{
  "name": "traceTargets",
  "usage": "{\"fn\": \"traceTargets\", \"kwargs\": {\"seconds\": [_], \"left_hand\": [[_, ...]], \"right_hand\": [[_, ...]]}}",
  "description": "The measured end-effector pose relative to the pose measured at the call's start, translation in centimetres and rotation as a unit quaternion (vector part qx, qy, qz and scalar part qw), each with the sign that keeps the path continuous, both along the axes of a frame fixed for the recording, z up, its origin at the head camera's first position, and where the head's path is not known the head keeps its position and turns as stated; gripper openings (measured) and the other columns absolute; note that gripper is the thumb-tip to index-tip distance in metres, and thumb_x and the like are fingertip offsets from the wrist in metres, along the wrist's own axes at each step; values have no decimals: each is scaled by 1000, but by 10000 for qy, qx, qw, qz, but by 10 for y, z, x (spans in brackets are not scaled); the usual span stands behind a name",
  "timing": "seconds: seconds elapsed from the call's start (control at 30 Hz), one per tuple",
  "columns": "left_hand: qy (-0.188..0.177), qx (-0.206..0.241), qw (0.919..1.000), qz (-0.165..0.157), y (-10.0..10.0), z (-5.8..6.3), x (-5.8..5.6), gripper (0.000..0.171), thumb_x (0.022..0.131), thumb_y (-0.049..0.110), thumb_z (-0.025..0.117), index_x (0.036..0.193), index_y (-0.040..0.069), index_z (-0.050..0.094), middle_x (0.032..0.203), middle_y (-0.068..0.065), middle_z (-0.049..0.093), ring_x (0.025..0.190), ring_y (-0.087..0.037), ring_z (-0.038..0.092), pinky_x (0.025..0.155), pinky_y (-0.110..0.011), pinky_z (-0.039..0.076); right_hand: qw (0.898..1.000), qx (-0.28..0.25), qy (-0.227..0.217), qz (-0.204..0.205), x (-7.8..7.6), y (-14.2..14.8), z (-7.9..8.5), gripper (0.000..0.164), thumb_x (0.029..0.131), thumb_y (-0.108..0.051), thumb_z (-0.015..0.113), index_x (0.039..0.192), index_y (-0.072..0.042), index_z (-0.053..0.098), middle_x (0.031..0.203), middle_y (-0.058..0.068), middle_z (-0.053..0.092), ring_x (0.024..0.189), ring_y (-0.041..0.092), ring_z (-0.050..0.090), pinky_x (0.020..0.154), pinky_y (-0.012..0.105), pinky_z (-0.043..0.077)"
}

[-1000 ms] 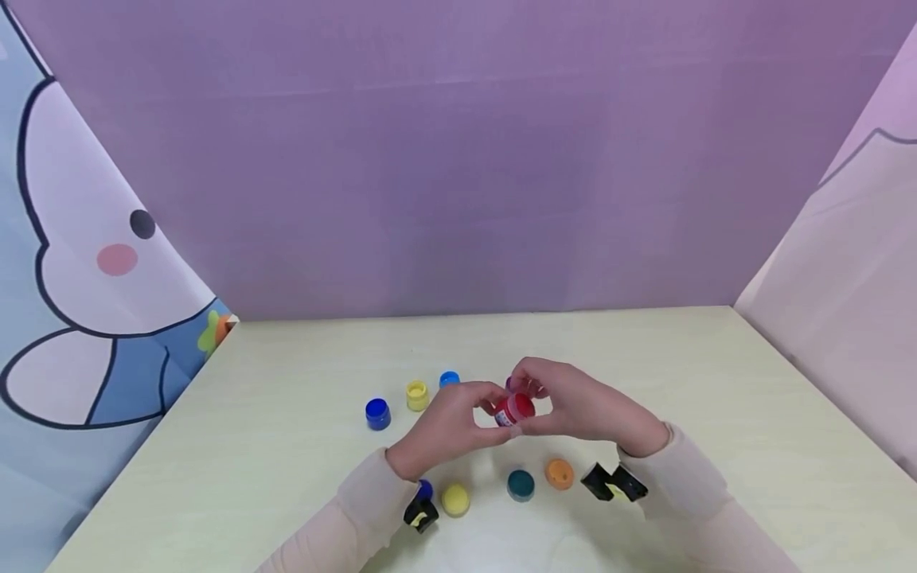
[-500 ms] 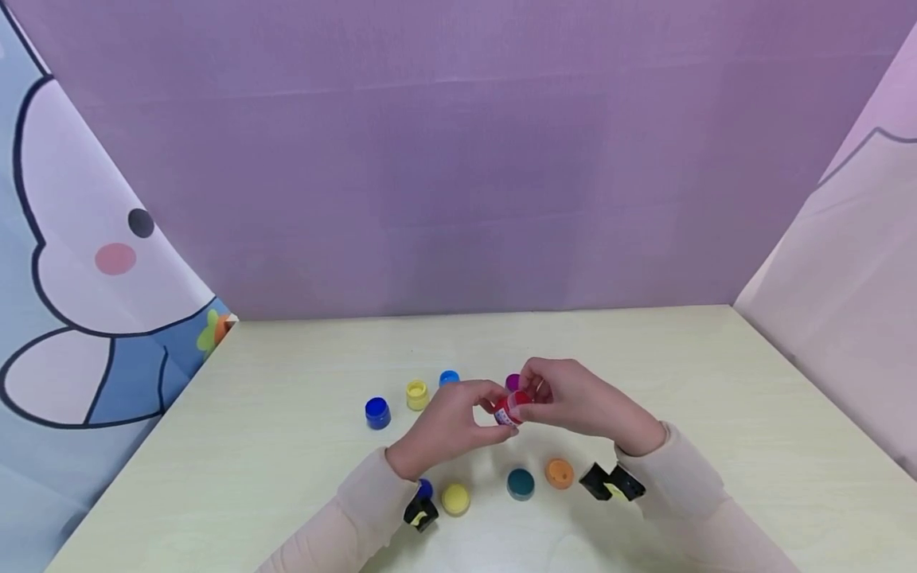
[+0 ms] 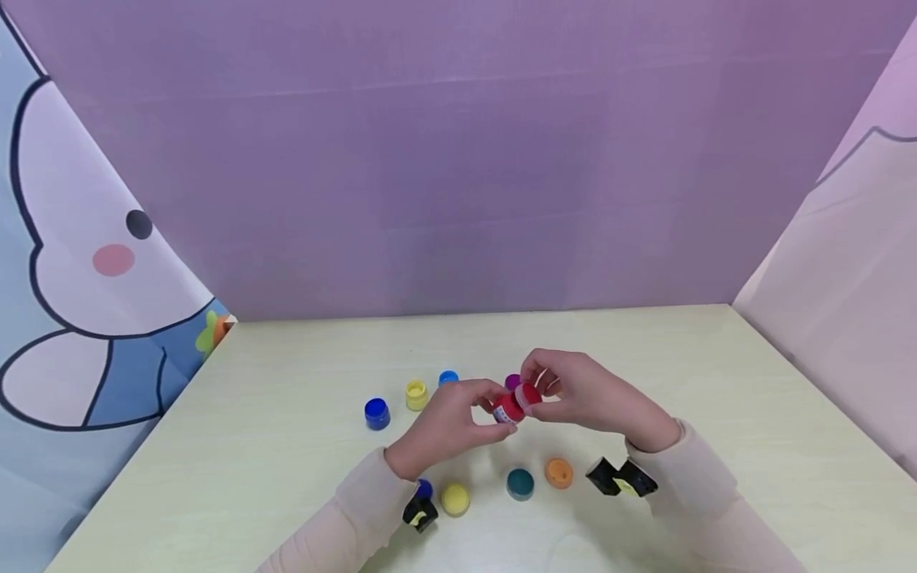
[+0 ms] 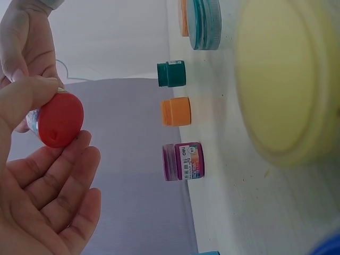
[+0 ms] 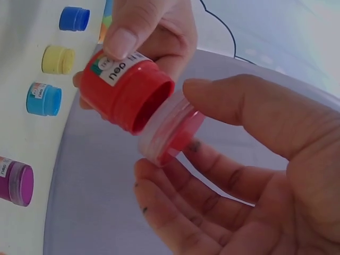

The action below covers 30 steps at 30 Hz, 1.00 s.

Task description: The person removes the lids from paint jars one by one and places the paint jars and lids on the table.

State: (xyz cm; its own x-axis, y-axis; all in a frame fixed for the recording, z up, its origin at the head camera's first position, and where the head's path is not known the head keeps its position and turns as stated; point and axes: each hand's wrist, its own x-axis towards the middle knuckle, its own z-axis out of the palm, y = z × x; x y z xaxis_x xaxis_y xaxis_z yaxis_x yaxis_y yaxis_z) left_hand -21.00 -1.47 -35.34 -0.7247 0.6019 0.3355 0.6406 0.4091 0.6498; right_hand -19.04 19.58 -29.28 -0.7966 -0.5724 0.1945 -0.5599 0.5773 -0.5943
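Note:
My left hand [image 3: 458, 415] grips a small red paint jar [image 5: 119, 90] with a white label, thumb on one side and fingers on the other. The jar is tilted above the table, its mouth turned toward my right hand [image 3: 587, 390]. Between right thumb and fingertips I pinch the jar's red lid with a clear rim [image 5: 172, 130]. In the right wrist view the lid is off the threaded neck, its edge close beside the mouth. From the left wrist view only the red jar's base [image 4: 61, 120] shows well. What is inside the jar is hard to see.
Behind the hands stand a dark blue jar [image 3: 376, 414], a yellow jar [image 3: 416, 395], a light blue jar [image 5: 43, 100], a purple jar [image 4: 183, 161], an orange jar [image 4: 176, 111] and a green jar [image 4: 171, 73]. Nearer lie yellow [image 3: 454, 500], teal [image 3: 520, 484], orange [image 3: 559, 473] and blue lids [image 3: 425, 489].
The lid has come away from the red jar's mouth, as my right hand moved slightly up and right with it. My left hand has kept the jar in nearly the same place.

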Motion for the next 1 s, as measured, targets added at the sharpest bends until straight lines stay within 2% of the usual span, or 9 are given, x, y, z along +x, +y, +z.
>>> {"fn": "traceTargets", "kwargs": {"seconds": [0.1, 0.2, 0.3, 0.43, 0.57, 0.8, 1.0], "left_hand": [[-61, 27, 10000, 25, -1, 1, 0, 27, 77, 32, 71, 100, 22, 62, 89, 17, 60, 82, -1, 54, 72, -24, 47], [-115, 67, 9999, 36, -1, 2, -1, 27, 77, 32, 71, 101, 23, 61, 89, 17, 60, 82, -1, 54, 75, -30, 48], [-181, 71, 9998, 53, -1, 3, -2, 28, 77, 32, 71, 101, 23, 61, 89, 17, 60, 82, -1, 54, 78, -34, 47], [-338, 63, 9994, 78, 0, 1, -2, 28, 77, 30, 72, 101, 21, 61, 90, 16, 61, 82, -1, 55, 77, -32, 48], [-375, 86, 9992, 103, -1, 1, -1, 28, 77, 29, 72, 101, 21, 61, 90, 16, 61, 82, -1, 55, 77, -31, 48], [-211, 185, 9993, 233, -1, 4, 1, 29, 76, 29, 73, 101, 20, 61, 88, 16, 61, 82, -2, 55, 75, -28, 46], [-282, 198, 9992, 214, 2, 4, 0, 31, 76, 32, 72, 102, 20, 61, 89, 16, 62, 82, -2, 55, 75, -28, 46]], "right_hand": [[10000, -24, 12, 51, -1, 1, 2, 24, 76, -12, 71, 93, -15, 53, 89, -6, 57, 81, 13, 56, 71, 34, 51], [10000, -66, 47, 59, -1, 3, 3, 23, 77, -12, 70, 93, -15, 53, 89, -6, 57, 81, 13, 56, 72, 32, 50], [9997, -222, 94, 35, -2, 5, 5, 22, 78, -14, 70, 94, -16, 54, 88, -6, 57, 80, 12, 56, 74, 35, 49], [9988, -429, 230, -88, -2, 5, 4, 23, 78, -16, 70, 95, -18, 54, 87, -6, 58, 78, 10, 56, 74, 36, 49], [9984, -461, 262, -213, -1, 6, 1, 22, 78, -18, 71, 95, -18, 56, 86, -6, 58, 76, 10, 56, 71, 32, 50], [9991, -157, 140, -357, 1, 16, -8, 25, 77, -18, 71, 97, -13, 57, 86, -5, 57, 77, 12, 55, 68, 27, 50], [9991, 157, 49, -397, 0, 26, -20, 25, 77, -19, 72, 95, -14, 57, 86, -6, 56, 79, 14, 55, 69, 29, 50]]}}
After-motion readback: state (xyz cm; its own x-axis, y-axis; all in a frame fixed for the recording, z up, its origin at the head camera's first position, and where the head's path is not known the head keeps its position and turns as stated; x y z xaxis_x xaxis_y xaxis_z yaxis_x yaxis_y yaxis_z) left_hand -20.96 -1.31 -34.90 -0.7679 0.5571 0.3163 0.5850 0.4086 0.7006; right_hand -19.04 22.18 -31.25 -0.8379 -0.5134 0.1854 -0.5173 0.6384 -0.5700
